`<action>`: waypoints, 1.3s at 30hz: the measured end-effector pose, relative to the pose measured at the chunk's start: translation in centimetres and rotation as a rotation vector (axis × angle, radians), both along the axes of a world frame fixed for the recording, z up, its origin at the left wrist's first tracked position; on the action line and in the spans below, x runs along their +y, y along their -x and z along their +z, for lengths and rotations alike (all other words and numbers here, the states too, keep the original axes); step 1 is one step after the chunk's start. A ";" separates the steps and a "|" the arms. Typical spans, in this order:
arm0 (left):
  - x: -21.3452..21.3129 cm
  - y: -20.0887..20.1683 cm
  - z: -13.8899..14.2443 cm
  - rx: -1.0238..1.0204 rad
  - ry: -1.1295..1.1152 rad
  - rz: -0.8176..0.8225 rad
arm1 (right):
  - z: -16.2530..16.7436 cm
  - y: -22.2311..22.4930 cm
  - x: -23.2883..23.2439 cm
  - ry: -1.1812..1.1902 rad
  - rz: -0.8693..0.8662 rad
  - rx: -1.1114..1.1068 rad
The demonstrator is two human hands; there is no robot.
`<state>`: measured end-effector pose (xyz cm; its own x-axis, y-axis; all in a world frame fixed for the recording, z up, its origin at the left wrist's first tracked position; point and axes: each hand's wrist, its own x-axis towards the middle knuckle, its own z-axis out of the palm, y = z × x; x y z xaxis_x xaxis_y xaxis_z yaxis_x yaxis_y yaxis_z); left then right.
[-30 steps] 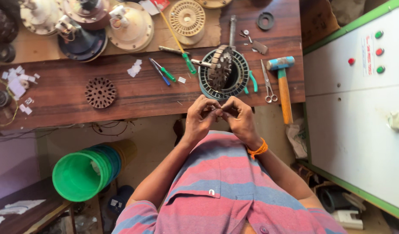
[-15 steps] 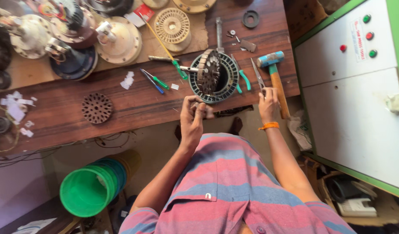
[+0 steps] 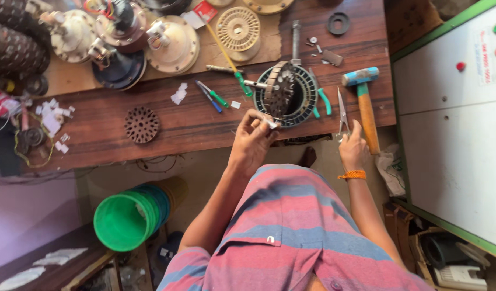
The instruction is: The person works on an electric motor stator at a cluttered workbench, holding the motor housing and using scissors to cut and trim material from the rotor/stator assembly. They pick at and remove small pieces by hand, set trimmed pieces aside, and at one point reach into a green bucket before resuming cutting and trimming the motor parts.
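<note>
Two hands at centre frame: left hand (image 3: 252, 141) pinches a white scrap (image 3: 271, 124); right hand (image 3: 353, 149) grips scissors (image 3: 342, 113) beside the hammer (image 3: 364, 102).

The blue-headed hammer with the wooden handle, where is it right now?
The blue-headed hammer lies at the wooden bench's right end, just right of the scissors that the right hand grips.

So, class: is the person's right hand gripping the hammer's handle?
No. The right hand holds the scissors at the bench edge, while the hammer lies untouched beside it on the wooden bench.
</note>
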<state>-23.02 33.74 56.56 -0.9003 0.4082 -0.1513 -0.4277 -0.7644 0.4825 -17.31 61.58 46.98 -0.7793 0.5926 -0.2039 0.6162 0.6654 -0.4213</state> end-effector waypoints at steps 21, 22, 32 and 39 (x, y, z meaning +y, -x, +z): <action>3.4 5.5 3.5 0.105 -0.065 -0.105 | 13.3 3.7 -3.4 1.509 0.798 -0.242; 3.1 5.4 3.6 0.112 -0.047 -0.101 | 13.6 3.9 -3.7 1.505 0.842 -0.274; 2.4 5.7 2.7 0.071 0.148 -0.162 | 13.9 4.8 -3.1 1.665 0.744 -0.282; 3.2 6.0 1.8 0.101 0.253 -0.118 | 14.7 4.6 -2.9 1.601 0.718 -0.212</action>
<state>-28.97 36.97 58.40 -0.8645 0.4718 -0.1732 -0.4463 -0.5623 0.6961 -21.89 58.67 61.71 -0.6575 -0.6865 -0.3106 0.5403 -0.1423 -0.8293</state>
